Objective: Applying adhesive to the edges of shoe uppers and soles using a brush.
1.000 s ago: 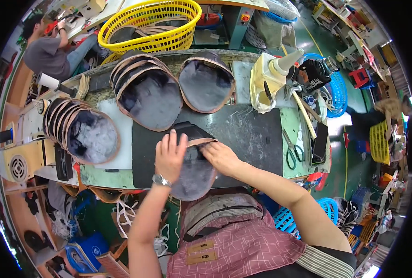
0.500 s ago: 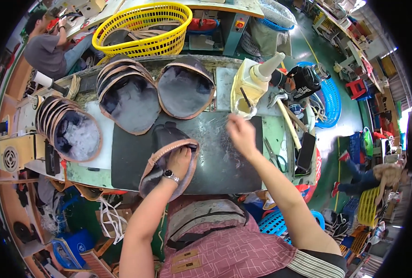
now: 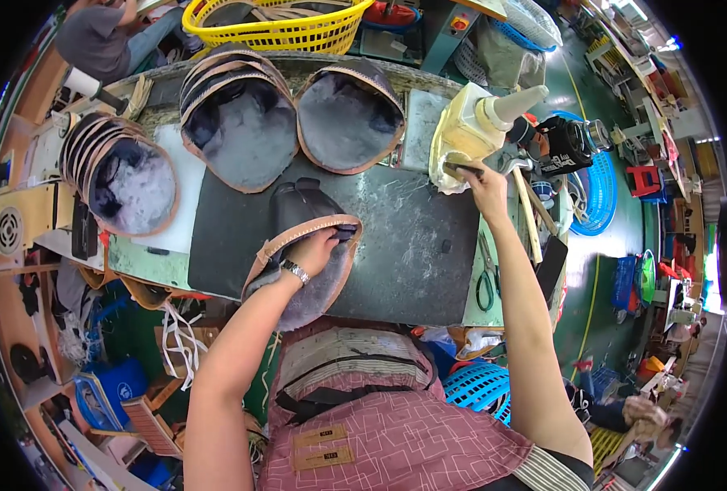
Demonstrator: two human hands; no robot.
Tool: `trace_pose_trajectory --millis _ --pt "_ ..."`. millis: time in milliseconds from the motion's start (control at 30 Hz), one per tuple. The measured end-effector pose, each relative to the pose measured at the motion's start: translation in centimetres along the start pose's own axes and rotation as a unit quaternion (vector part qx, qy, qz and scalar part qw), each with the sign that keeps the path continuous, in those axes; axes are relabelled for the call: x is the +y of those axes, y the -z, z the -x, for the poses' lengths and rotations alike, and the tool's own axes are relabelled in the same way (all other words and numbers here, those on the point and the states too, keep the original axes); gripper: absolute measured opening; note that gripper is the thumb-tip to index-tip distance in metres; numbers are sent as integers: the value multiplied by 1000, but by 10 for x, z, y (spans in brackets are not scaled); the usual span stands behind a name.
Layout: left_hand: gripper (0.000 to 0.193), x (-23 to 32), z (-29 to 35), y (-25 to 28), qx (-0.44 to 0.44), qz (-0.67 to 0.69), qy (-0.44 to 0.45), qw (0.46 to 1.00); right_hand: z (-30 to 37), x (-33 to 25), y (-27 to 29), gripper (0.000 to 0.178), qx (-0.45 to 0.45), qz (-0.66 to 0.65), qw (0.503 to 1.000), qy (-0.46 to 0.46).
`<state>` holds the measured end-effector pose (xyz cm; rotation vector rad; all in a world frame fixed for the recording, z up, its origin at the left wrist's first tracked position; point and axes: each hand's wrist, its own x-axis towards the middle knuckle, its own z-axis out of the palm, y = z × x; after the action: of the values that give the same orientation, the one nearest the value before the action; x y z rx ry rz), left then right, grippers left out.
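On the black mat [image 3: 429,270], a dark shoe upper [image 3: 298,209] with grey fleecy lining and a tan stitched rim stands near the front edge. My left hand [image 3: 314,252] reaches into its opening, fingers curled against the lining at the rim. At the right, my right hand [image 3: 489,192] is closed on a thin dark stick [image 3: 465,169], whose far end goes into the cut-open mouth of a cream plastic bottle [image 3: 471,123]. What lies inside the bottle mouth is mostly hidden.
Stacked fleece-lined uppers [image 3: 240,135] line the mat's far side, with another stack [image 3: 130,184] at left. Scissors [image 3: 486,278], a hammer [image 3: 528,209] and a black phone-like slab [image 3: 551,266] lie right. Yellow basket [image 3: 290,34] and a seated person [image 3: 93,37] are beyond.
My right hand has moved right to the bottle and taken hold of the dark stick. The bottle and uppers sit differently in the picture as my head has shifted. My left hand stays in the upper.
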<state>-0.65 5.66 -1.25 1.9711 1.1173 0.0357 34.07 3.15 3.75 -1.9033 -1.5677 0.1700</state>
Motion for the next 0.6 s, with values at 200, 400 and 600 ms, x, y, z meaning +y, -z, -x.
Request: trace_pose_trajectory --millis 200,400,600 --pt "37 -5 -23 5 -2 77 93 993 21 48 14 28 51 -341 871 -351" --pt "41 -16 -25 5 -62 84 90 991 79 -134 -40 16 -149 -383 875 -256" --pt "40 -7 -23 7 -60 48 86 993 110 -162 -109 26 -90 -169 966 174"
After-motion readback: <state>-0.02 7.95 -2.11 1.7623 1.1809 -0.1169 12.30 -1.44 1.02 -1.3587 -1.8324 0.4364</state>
